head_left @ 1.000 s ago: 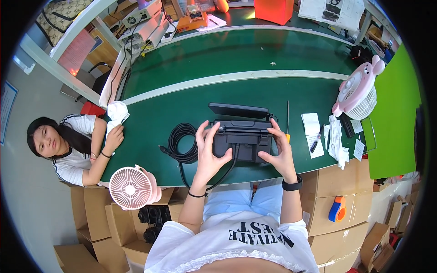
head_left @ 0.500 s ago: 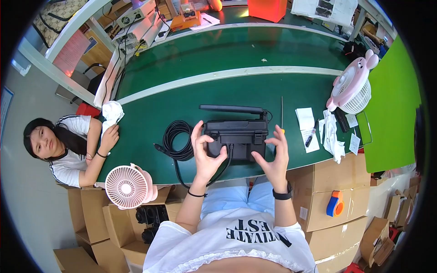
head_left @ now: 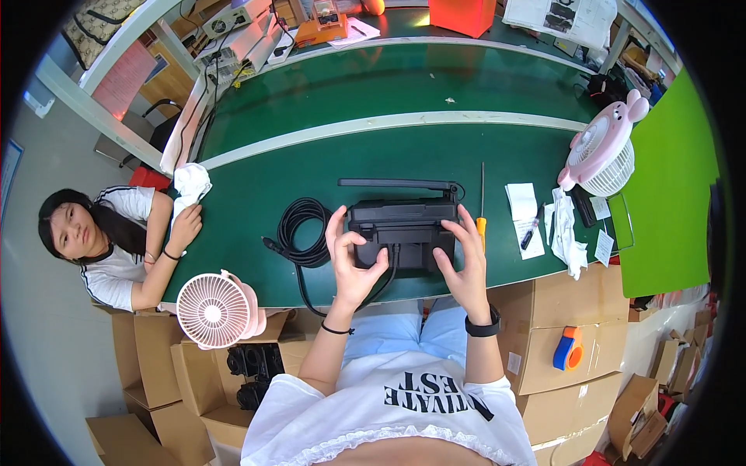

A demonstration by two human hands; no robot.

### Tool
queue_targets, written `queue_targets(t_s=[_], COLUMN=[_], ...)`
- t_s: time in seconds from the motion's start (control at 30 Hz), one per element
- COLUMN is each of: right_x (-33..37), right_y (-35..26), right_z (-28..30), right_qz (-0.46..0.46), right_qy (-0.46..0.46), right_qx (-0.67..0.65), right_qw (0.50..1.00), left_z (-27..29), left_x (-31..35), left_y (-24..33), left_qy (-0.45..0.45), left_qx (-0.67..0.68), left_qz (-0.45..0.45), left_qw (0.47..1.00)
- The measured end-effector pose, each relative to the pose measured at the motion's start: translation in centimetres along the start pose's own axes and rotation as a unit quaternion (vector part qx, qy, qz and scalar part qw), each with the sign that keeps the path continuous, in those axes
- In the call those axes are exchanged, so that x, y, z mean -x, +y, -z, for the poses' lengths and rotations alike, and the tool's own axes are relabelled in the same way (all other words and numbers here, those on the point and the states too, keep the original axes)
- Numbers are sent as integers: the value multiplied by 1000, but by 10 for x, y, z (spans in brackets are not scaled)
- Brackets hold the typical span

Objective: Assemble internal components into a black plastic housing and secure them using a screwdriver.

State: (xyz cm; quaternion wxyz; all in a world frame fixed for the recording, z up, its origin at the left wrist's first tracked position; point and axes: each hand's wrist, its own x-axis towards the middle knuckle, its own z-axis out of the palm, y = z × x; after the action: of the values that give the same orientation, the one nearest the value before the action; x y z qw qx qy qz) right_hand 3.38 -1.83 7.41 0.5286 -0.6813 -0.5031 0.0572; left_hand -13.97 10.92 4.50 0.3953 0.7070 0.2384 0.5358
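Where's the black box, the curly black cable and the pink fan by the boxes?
black box [head_left: 404, 229], head view, middle of its top.
black cable [head_left: 301, 231], head view, coil's left loop.
pink fan [head_left: 212, 311], head view, grille centre.

pink desk fan [head_left: 211, 311] at left table edge, second pink fan [head_left: 602, 151] far right, screwdriver [head_left: 482, 198], pen [head_left: 532, 227] on paper slips, white rag [head_left: 190, 182], seated co-worker [head_left: 109, 241], cardboard boxes [head_left: 544, 342]

I work in an electronics assembly workshop: green bench mat [head_left: 404, 85], screwdriver [head_left: 482, 203], test instruments [head_left: 233, 15], stacked cardboard boxes [head_left: 544, 342].
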Motion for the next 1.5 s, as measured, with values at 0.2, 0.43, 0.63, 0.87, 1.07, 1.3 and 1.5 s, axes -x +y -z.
queue_targets(t_s=[0.2,0.43,0.63,0.87,1.07,1.3,1.5], right_x=[7,10,2,6,4,-3,31], right_y=[6,-22,-30,-26,-5,27,68], right_z=[-1,-7,-17,-22,-28,-9,10], right_qz=[2,97,118,102,80,27,-56], right_qy=[-5,5,-9,9,3,76,40], right_qx=[-50,161,193,204,232,104,316], right_qw=[999,982,974,974,969,991,946], left_z=[3,-5,-9,-9,-9,-11,-8], left_x=[4,-11,-19,-23,-32,-34,-66], left_y=[-1,3,5,-10,-15,-26,17], left_qy=[15,60,76,37,39,76,-78], left_qx=[66,59,173,143,161,173,-218], left_qz=[31,89,153,157,193,228,-60], left_qw=[997,993,970,976,967,955,971])
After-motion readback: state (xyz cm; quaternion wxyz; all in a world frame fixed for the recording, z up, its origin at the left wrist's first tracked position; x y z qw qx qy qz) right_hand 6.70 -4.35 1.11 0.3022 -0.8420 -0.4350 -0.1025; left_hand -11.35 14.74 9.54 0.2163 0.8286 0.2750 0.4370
